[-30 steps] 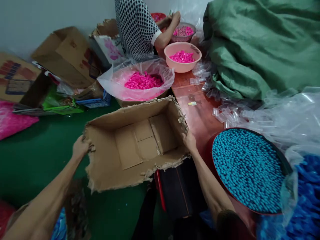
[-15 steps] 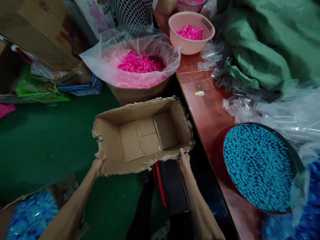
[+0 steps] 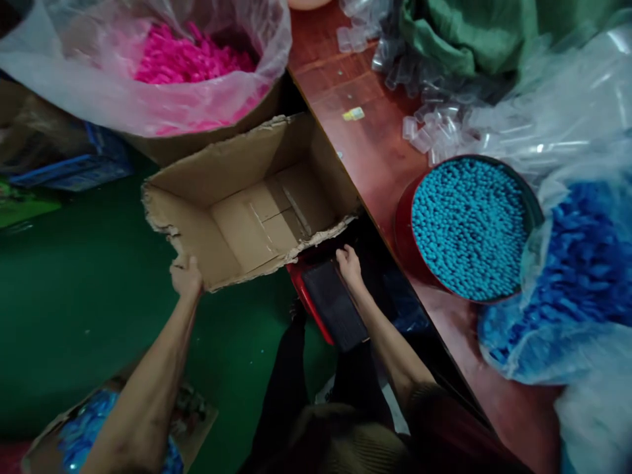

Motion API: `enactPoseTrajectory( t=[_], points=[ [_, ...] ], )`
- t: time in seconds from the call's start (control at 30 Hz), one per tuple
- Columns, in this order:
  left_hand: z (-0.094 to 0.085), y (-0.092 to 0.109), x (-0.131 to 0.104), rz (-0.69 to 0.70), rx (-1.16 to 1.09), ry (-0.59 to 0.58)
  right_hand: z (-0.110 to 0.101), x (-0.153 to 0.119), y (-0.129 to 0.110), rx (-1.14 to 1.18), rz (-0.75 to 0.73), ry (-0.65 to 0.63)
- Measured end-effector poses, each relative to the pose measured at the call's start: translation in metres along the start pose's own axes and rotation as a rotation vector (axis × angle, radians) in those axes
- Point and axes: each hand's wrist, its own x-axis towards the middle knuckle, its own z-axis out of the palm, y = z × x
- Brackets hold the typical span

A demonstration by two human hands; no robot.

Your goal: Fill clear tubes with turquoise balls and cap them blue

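An open cardboard box (image 3: pixel 197 250) with torn, ragged edges is tilted beside the table, and nothing shows inside it. My left hand (image 3: pixel 187 276) grips the box's near left corner, fingers wrapped round the torn rim. Just below the near right part of the rim is my right hand (image 3: pixel 349 263), apart from the box, its fingers curled together; whether something small is in them is hidden. Under this hand lies a dark seat (image 3: pixel 333 306) with a red edge.
The reddish table (image 3: pixel 365 155) carries a round tub of blue pieces (image 3: pixel 469 227), a bag of blue parts (image 3: pixel 587 263), clear plastic cups (image 3: pixel 444 131) and green cloth (image 3: pixel 459 33). A lined box of pink pieces (image 3: pixel 192 59) stands behind; blue items (image 3: pixel 83 428) sit lower left.
My right hand has come off the box rim. The box's right end now reaches under or against the table edge, and the camera view has shifted, bringing the table's near part into view.
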Motion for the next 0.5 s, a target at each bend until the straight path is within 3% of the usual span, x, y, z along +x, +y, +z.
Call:
enactPoseTrajectory(
  t=[0.07, 0.1, 0.17, 0.23, 0.3, 0.33, 0.4, 0.5],
  points=[
    [-0.004, -0.004, -0.035, 0.016, 0.048, 0.099, -0.024, -0.031, 0.036, -0.061, 0.012, 0.057],
    [-0.003, -0.008, -0.058, 0.136, 0.075, 0.193, -0.037, -0.045, 0.055, -0.094, 0.030, 0.094],
    [0.008, -0.016, -0.110, 0.383, 0.113, 0.209, -0.061, -0.068, 0.090, -0.165, 0.090, 0.176],
    [0.031, -0.021, -0.162, 0.542, 0.142, 0.037, -0.083, -0.078, 0.121, -0.230, 0.162, 0.255],
    [0.062, -0.016, -0.201, 0.609, 0.171, -0.272, -0.100, -0.076, 0.145, -0.281, 0.228, 0.314],
    [0.079, -0.008, -0.214, 0.624, 0.180, -0.372, -0.107, -0.072, 0.156, -0.301, 0.255, 0.335],
    [0.113, 0.015, -0.225, 0.674, 0.188, -0.434, -0.119, -0.059, 0.175, -0.331, 0.295, 0.358],
    [0.157, 0.061, -0.219, 0.775, 0.253, -0.487, -0.132, -0.041, 0.199, -0.341, 0.293, 0.344]
  ],
)
